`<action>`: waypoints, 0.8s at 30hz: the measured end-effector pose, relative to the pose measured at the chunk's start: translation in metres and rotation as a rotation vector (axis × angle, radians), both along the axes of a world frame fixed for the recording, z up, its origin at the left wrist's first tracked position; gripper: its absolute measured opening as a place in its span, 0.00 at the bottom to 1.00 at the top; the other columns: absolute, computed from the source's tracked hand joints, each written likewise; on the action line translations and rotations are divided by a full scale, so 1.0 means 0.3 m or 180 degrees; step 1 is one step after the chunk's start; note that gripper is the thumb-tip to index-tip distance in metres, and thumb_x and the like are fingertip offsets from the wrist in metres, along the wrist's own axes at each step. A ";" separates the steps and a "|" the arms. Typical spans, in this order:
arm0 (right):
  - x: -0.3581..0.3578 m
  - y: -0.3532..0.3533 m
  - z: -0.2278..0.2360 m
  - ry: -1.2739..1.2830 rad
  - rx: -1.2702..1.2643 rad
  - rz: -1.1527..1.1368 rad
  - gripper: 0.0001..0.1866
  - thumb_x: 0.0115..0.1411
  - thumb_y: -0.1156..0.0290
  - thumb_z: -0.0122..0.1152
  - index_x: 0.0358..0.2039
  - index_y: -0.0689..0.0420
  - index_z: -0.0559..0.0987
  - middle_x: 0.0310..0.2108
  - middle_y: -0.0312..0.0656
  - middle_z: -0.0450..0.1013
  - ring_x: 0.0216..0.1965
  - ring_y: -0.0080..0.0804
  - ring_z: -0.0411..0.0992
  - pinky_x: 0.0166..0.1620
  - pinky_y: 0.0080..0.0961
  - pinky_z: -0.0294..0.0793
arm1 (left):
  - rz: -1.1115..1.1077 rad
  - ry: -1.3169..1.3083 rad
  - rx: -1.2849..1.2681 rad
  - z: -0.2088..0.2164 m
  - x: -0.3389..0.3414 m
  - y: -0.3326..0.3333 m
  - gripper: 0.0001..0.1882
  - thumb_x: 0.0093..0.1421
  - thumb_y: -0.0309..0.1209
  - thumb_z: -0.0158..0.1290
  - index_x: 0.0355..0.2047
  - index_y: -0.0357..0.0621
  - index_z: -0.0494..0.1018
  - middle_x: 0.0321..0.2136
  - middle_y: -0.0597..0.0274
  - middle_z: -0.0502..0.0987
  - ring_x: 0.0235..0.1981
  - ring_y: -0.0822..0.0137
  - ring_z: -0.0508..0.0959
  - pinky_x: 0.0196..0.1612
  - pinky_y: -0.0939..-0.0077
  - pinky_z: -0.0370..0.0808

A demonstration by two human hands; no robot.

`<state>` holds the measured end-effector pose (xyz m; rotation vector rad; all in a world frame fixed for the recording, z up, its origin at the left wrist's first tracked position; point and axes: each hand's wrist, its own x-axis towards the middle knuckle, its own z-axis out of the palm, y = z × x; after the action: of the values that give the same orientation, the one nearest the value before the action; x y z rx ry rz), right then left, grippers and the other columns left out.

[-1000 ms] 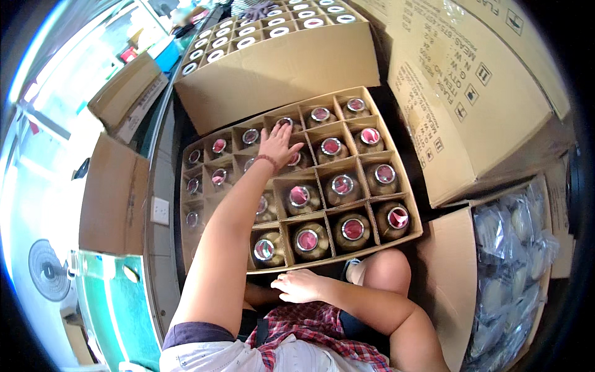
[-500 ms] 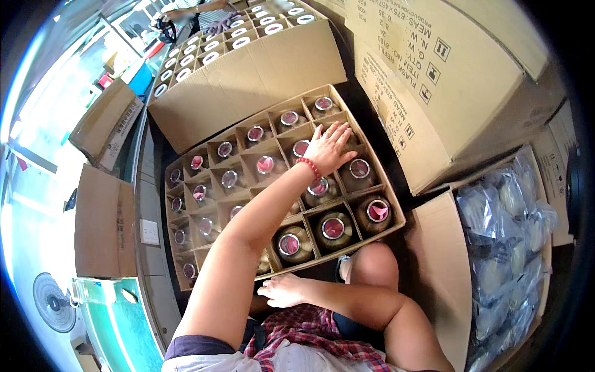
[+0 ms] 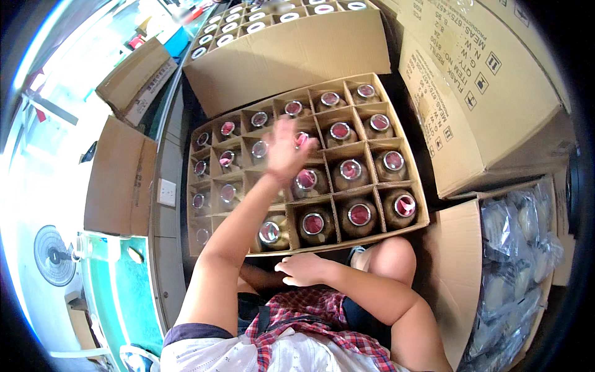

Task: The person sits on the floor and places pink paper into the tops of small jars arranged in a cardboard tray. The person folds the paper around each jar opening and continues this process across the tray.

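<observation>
A divided cardboard box lies before me, holding rows of glass flasks with shiny round rims. Pinkish material shows in many of their mouths. Over the middle of the box, my left hand is spread and blurred by motion, holding nothing that I can see. It is nearest a flask with pink in its mouth and partly covers it. My right hand rests loosely near my lap, just in front of the box's near edge. Its fingers look slightly parted, with nothing visible in them.
Behind stands another divided box with white-ringed tops. Tall cartons rise on the right, above an open carton of plastic-wrapped pieces. Cardboard flaps, a fan and a green surface are at left.
My left hand has moved left across the flasks, from the right side toward the middle. The whole view has shifted a little. My right hand stays near the box's near edge.
</observation>
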<state>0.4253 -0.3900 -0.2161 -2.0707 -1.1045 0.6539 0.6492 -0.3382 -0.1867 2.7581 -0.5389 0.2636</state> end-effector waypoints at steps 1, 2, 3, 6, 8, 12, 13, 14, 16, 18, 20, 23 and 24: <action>-0.008 0.007 -0.005 -0.0046 0.0140 -0.0127 0.16 0.52 0.65 0.52 0.38 0.61 0.74 0.35 0.52 0.72 0.39 0.49 0.72 0.41 0.43 0.71 | 0.0450 -0.0050 -0.0072 0.003 0.001 0.120 0.37 0.58 0.53 0.46 0.60 0.42 0.55 0.63 0.52 0.51 0.65 0.57 0.49 0.64 0.47 0.43; -0.020 0.021 -0.009 -0.0095 0.0298 -0.0228 0.12 0.50 0.68 0.52 0.31 0.62 0.76 0.30 0.52 0.73 0.36 0.49 0.72 0.39 0.43 0.72 | 0.0923 -0.0110 -0.0135 -0.006 -0.004 0.248 0.37 0.58 0.53 0.46 0.60 0.41 0.55 0.64 0.51 0.50 0.65 0.57 0.49 0.64 0.47 0.43; -0.029 0.034 0.016 -0.0022 0.0129 -0.0081 0.12 0.51 0.67 0.53 0.31 0.62 0.76 0.34 0.51 0.73 0.39 0.48 0.72 0.42 0.43 0.72 | 0.1246 -0.0170 -0.0005 -0.062 -0.013 0.400 0.36 0.58 0.52 0.46 0.60 0.42 0.56 0.63 0.51 0.52 0.65 0.57 0.50 0.63 0.46 0.44; -0.009 0.038 -0.003 -0.0063 -0.0076 0.0239 0.20 0.55 0.62 0.54 0.47 0.57 0.72 0.39 0.50 0.72 0.42 0.50 0.71 0.44 0.43 0.71 | 0.1165 0.1380 0.0433 -0.037 -0.017 0.559 0.34 0.59 0.53 0.43 0.58 0.43 0.57 0.60 0.50 0.59 0.62 0.56 0.56 0.62 0.45 0.46; -0.021 0.060 0.030 -0.0067 0.0131 0.0290 0.19 0.56 0.62 0.53 0.47 0.56 0.72 0.40 0.50 0.73 0.42 0.49 0.71 0.44 0.42 0.71 | 0.0808 0.0303 0.0541 -0.135 -0.050 0.672 0.32 0.59 0.53 0.42 0.57 0.44 0.61 0.57 0.52 0.64 0.61 0.56 0.58 0.61 0.43 0.46; -0.015 0.027 0.075 0.0218 0.0642 -0.0193 0.16 0.58 0.63 0.52 0.45 0.56 0.74 0.39 0.46 0.74 0.39 0.43 0.74 0.41 0.36 0.73 | 0.0900 0.1006 0.0686 0.012 0.013 0.581 0.29 0.59 0.53 0.42 0.51 0.44 0.67 0.54 0.53 0.67 0.60 0.55 0.60 0.61 0.45 0.46; -0.019 0.029 0.061 0.0006 0.0755 -0.0193 0.16 0.58 0.63 0.52 0.44 0.56 0.74 0.39 0.46 0.74 0.37 0.42 0.74 0.39 0.34 0.73 | 0.0982 0.0863 0.0584 0.029 0.035 0.586 0.29 0.59 0.53 0.42 0.50 0.44 0.68 0.53 0.52 0.68 0.60 0.55 0.61 0.61 0.47 0.49; -0.037 0.026 0.044 0.0018 0.0905 -0.0418 0.12 0.57 0.63 0.50 0.39 0.54 0.73 0.31 0.43 0.73 0.34 0.44 0.72 0.35 0.37 0.71 | 0.1052 0.0769 0.0488 0.012 0.061 0.594 0.29 0.59 0.54 0.43 0.49 0.43 0.69 0.52 0.51 0.69 0.59 0.55 0.61 0.60 0.48 0.52; -0.030 0.018 0.007 -0.0044 0.0819 -0.0411 0.13 0.57 0.62 0.50 0.40 0.54 0.74 0.32 0.42 0.74 0.35 0.44 0.73 0.34 0.38 0.70 | 0.1051 0.0323 0.0247 -0.027 0.151 0.600 0.31 0.57 0.52 0.46 0.53 0.43 0.65 0.56 0.50 0.64 0.60 0.54 0.60 0.57 0.49 0.57; -0.030 0.015 0.042 0.0121 0.0635 -0.0360 0.14 0.57 0.61 0.50 0.42 0.53 0.74 0.34 0.43 0.74 0.37 0.44 0.73 0.37 0.38 0.70 | 0.1001 -0.0178 -0.0006 -0.077 0.243 0.621 0.33 0.57 0.51 0.48 0.55 0.43 0.61 0.59 0.50 0.60 0.61 0.54 0.58 0.57 0.49 0.59; -0.031 0.017 0.028 0.0070 0.0818 -0.0401 0.15 0.58 0.61 0.49 0.43 0.53 0.74 0.36 0.44 0.74 0.39 0.44 0.72 0.39 0.38 0.70 | 0.0970 0.0004 0.0127 -0.091 0.345 0.617 0.38 0.57 0.51 0.48 0.61 0.42 0.54 0.63 0.51 0.53 0.63 0.55 0.55 0.58 0.48 0.57; -0.006 -0.001 0.067 0.0217 0.0851 -0.0394 0.17 0.58 0.60 0.49 0.44 0.56 0.73 0.37 0.47 0.73 0.40 0.46 0.72 0.40 0.40 0.70 | 0.1204 0.0367 0.0381 -0.101 0.425 0.578 0.38 0.59 0.54 0.44 0.61 0.40 0.53 0.64 0.55 0.50 0.64 0.58 0.53 0.60 0.50 0.54; 0.006 -0.014 0.096 0.0370 0.0751 -0.0376 0.17 0.58 0.60 0.49 0.45 0.56 0.73 0.37 0.47 0.73 0.39 0.47 0.72 0.40 0.41 0.70 | 0.1267 0.0564 0.0564 -0.122 0.434 0.566 0.38 0.59 0.55 0.42 0.61 0.40 0.53 0.64 0.56 0.50 0.64 0.59 0.52 0.61 0.50 0.54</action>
<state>0.4270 -0.3942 -0.1874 -1.8562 -0.9382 0.5504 0.7795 -0.1685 -0.2231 3.0043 0.0385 0.0597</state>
